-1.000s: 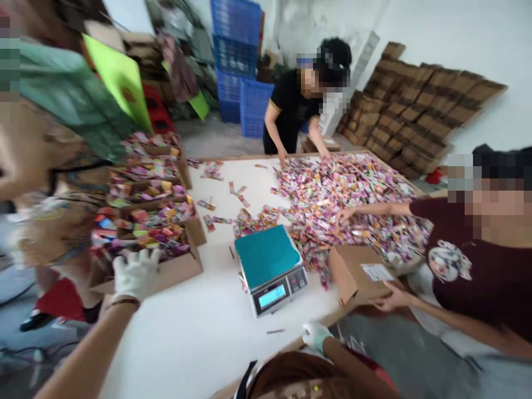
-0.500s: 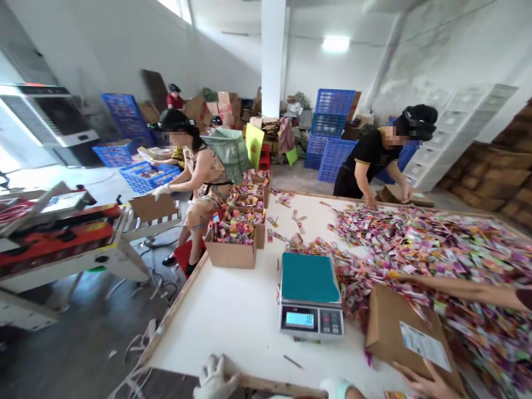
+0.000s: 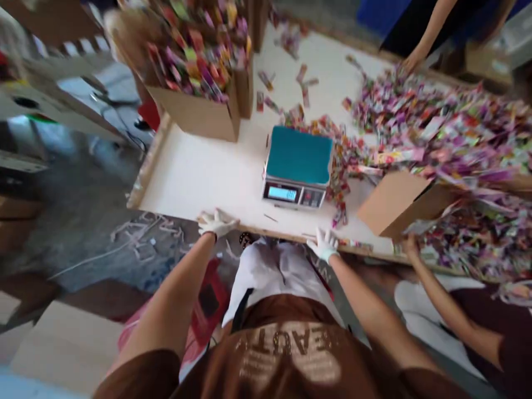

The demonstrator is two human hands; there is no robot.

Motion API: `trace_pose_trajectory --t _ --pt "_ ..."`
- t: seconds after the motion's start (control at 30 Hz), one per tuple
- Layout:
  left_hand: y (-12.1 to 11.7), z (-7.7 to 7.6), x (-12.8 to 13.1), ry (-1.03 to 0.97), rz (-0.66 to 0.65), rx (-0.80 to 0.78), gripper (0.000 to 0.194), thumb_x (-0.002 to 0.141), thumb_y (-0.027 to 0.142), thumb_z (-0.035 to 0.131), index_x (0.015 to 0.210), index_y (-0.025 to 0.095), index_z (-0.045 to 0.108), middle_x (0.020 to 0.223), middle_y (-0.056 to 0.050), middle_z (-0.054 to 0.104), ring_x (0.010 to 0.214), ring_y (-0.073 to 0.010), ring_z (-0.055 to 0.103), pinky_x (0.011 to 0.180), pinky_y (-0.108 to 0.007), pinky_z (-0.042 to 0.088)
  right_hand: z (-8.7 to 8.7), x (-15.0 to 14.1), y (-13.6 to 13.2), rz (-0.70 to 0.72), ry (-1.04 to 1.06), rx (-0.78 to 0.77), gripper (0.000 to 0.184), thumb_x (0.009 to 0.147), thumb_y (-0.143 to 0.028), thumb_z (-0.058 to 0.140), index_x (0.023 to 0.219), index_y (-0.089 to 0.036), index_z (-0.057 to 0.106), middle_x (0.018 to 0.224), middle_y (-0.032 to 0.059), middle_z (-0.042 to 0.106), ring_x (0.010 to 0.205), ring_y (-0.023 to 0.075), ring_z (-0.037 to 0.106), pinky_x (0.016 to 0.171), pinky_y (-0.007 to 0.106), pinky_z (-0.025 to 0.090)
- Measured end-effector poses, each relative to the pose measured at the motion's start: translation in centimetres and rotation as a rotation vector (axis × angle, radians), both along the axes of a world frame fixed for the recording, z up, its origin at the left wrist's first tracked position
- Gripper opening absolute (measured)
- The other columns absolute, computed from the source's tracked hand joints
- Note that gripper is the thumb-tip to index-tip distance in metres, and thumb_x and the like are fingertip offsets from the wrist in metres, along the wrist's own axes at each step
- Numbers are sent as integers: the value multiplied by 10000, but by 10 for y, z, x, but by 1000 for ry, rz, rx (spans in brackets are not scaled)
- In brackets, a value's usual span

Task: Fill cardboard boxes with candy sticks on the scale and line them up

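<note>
My left hand (image 3: 218, 224), in a white glove, lies on the near edge of the white tabletop (image 3: 199, 172) with its fingers spread. Also gloved in white, my right hand (image 3: 323, 245) rests on the same edge further right, fingers apart. Neither hand holds anything. Between and beyond them stands a digital scale (image 3: 298, 160) with a bare teal plate and a lit display. A thin dark stick (image 3: 270, 218) lies in front of the scale.
Cardboard boxes (image 3: 199, 113) full of small colourful packets stand at the left. A large packet heap (image 3: 453, 127) covers the right side. A co-worker's hand (image 3: 411, 246) is at a tilted carton (image 3: 394, 202); another person's hand (image 3: 412, 60) reaches the heap's far side. A red stool (image 3: 208, 299) is below.
My view has tipped down, bringing my arms and lap into sight. Both my hands stay at the table edge. The co-worker's carton at the right has been tilted up.
</note>
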State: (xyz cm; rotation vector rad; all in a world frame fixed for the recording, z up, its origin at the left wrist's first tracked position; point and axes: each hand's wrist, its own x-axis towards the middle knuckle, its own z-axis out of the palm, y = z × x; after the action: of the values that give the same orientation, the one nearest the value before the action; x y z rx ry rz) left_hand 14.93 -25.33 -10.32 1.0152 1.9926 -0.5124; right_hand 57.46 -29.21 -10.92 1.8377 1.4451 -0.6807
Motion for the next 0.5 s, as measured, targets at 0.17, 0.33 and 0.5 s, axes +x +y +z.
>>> trace_pose_trajectory --t 0.17,0.33,0.5 --pt "1 -29 -9 -105 102 57 1372 691 882 593 1674 106 34 1652 -237 -359 1560 -578 -3 1283 -609 143 -31 20 0 -41 0 -27 902 1009 -732 302 1701 -250 -17 1736 230 -82 1596 446 67 1251 581 62" --pt "-2 -31 -10 -129 93 99 1266 763 726 670 1655 25 109 1622 -296 -363 1557 -567 20 1287 -537 123 -30 22 -3 -51 41 58 925 998 -738 371 1706 -212 92 1732 253 -45 1584 465 88 1237 609 122" --pt "0 -37 -13 -146 79 102 1248 790 696 667 1641 -19 99 1599 -338 -352 1539 -584 -54 1274 -557 96 -34 25 -6 73 51 112 1063 996 -739 157 1580 146 232 1583 492 20 1509 518 220 1108 603 299"
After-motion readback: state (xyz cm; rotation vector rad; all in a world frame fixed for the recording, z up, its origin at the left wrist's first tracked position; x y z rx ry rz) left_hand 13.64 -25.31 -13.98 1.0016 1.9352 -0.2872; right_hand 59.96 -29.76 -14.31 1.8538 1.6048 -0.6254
